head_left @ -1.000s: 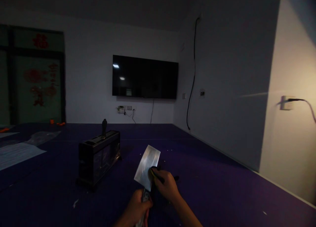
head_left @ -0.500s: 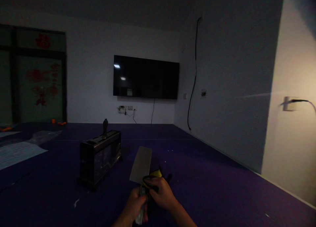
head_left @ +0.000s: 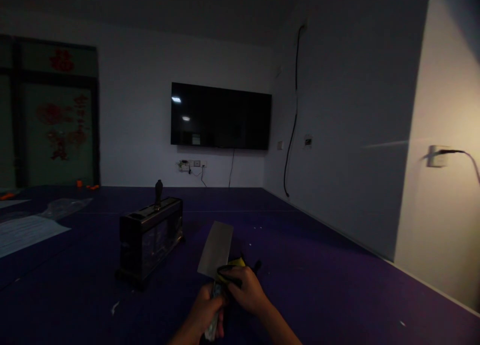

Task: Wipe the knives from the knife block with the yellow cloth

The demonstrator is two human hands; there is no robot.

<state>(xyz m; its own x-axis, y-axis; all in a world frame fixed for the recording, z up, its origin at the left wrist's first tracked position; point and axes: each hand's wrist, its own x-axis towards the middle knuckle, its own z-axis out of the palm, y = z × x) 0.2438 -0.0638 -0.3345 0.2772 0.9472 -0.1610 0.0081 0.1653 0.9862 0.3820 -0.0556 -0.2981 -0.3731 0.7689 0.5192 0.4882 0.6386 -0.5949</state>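
A cleaver (head_left: pixel 216 249) with a broad grey blade points away from me at the lower middle. My left hand (head_left: pixel 205 305) is closed around its handle, which looks pale and shiny at the bottom end. My right hand (head_left: pixel 245 287) is closed on a yellow-and-black thing (head_left: pixel 237 262) pressed near the base of the blade; it looks soft like a cloth, but the dark picture hides its exact kind. Left of the blade stands a black box-shaped device (head_left: pixel 152 240) with clear side panels and a dark knobbed handle on top.
The purple tabletop (head_left: pixel 318 285) carries small white scraps. White papers (head_left: pixel 30 235) and a clear plastic bag (head_left: pixel 67 206) lie at the left, with orange bits (head_left: pixel 92 187) behind. A television (head_left: pixel 221 116) hangs on the far wall; a black cable (head_left: pixel 291 145) hangs at the right.
The cleaver blade has shifted very slightly to the right. Both hands keep nearly the same place and grip, and the whole view has moved a little.
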